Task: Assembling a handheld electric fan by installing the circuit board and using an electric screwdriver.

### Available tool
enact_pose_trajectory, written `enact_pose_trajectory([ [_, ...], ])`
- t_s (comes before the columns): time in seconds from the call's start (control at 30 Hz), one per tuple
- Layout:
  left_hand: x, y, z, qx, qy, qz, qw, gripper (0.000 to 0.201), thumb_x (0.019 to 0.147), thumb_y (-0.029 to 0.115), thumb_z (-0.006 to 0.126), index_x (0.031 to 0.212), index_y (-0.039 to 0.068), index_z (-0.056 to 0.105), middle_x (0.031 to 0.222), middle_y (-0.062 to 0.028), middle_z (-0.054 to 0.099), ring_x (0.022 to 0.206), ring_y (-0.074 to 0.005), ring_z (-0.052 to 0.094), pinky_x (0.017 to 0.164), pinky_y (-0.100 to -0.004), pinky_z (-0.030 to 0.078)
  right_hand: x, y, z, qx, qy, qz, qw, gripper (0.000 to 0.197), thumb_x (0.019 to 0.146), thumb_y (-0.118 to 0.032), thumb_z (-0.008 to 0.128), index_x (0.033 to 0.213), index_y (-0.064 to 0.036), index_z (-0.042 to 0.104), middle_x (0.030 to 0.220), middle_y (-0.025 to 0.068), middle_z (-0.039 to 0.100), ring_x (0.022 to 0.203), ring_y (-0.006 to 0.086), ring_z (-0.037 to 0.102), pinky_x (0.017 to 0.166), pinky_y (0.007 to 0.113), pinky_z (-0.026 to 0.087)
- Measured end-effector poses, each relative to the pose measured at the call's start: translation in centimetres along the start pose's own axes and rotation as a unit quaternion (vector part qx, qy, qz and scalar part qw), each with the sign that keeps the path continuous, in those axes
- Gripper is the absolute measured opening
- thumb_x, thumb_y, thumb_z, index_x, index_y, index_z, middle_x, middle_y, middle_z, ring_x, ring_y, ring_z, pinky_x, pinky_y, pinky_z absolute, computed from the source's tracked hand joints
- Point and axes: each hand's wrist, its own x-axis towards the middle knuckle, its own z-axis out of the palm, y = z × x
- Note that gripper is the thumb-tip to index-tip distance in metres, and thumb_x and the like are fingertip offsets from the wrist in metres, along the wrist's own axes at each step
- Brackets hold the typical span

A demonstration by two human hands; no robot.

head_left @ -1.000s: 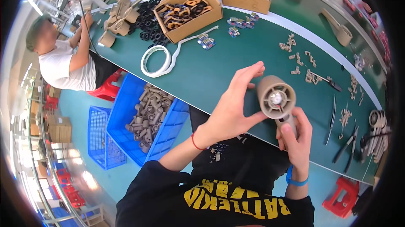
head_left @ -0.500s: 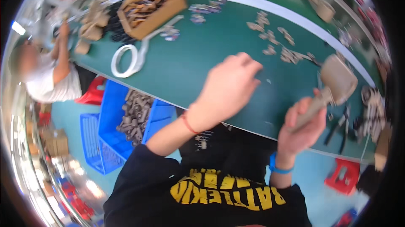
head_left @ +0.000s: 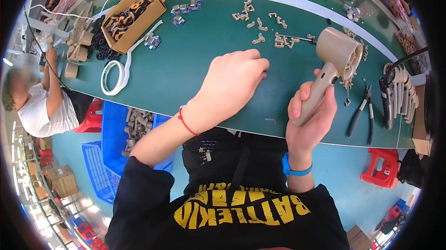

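My right hand point(head_left: 310, 122) is wrapped round the handle of a beige handheld fan body point(head_left: 335, 48). Its round, hollow head points up and to the right, with ribs showing inside the rim. My left hand point(head_left: 234, 80) hangs over the green table to the left of it, back up and fingers curled closed. Whatever those fingers hold, if anything, is hidden under the hand. Beyond both hands lie several small beige plastic clips point(head_left: 259, 38). A thin screwdriver point(head_left: 299, 38) rests among them, partly behind the fan head.
Cutters point(head_left: 367, 110) with dark handles lie at right, beside upright beige handles point(head_left: 405, 90). At left are a tape roll point(head_left: 112, 79), small circuit boards point(head_left: 152, 41) and a cardboard box point(head_left: 139, 18) of rings. A blue bin point(head_left: 109, 134) stands below the edge; another person sits far left.
The fan body has turned in my right hand, so its hollow head now opens to the right. My left hand has shifted slightly left, its fingers more curled. The whole view has swung.
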Motion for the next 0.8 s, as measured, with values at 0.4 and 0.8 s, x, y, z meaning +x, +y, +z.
enact_pose_trajectory([
  [0.4, 0.0, -1.1, 0.8, 0.062, 0.016, 0.105, 0.992, 0.011, 0.077, 0.006, 0.057, 0.086, 0.000, 0.054, 0.086, -0.0119, 0.056, 0.083, -0.0283, 0.063, 0.066, -0.0375, 0.053, -0.1, 0.2, -0.6, 0.037, -0.034, 0.003, 0.999, 0.044, 0.103, -0.034, 0.036, 0.130, 0.0004, 0.042, 0.080, 0.0044, 0.050, 0.051, 0.0074, 0.042, 0.041, 0.019, 0.031],
  [0.8, -1.1, -3.2, 0.1, 0.025, 0.070, 0.056, 0.996, 0.009, 0.084, 0.014, 0.064, 0.085, 0.006, 0.061, 0.087, -0.0080, 0.058, 0.087, -0.0257, 0.063, 0.068, -0.0379, 0.052, 0.0, 0.4, 0.5, -0.002, -0.015, -0.005, 1.000, 0.040, 0.104, -0.032, 0.035, 0.128, -0.0012, 0.044, 0.079, 0.0033, 0.049, 0.051, 0.0061, 0.040, 0.042, 0.019, 0.031],
])
